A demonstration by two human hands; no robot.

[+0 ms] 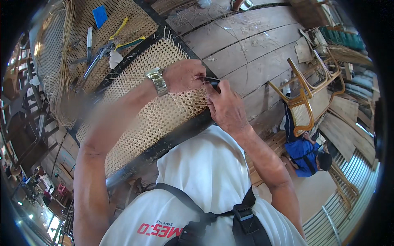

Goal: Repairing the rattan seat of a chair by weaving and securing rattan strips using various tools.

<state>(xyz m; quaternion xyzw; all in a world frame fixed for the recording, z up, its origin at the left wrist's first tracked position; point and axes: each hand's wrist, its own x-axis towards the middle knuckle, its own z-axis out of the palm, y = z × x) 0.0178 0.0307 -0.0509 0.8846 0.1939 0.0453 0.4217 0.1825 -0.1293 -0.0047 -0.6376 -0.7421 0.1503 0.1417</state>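
Note:
A woven cane panel (pixel 143 119) set in a dark frame (pixel 164 149) lies in front of me. My right hand (pixel 230 108) is closed around a small tool with a dark handle (pixel 214 83) at the panel's right edge. The tool's thin shaft points toward my left hand (pixel 182 76), which is closed beside it, a metal watch (pixel 156 81) on its wrist. What the left fingers pinch is hidden. Loose cane strands stick out near both hands and along the panel's far edge.
Yellow-handled cutters (pixel 120 30), a knife (pixel 89 44), a blue pad (pixel 99 16) and a bundle of cane strands (pixel 67 61) lie on a second cane surface at far left. Cane scraps litter the plank floor (pixel 246 45). At right, a person in blue (pixel 301 158) sits by a wooden chair frame (pixel 305 94).

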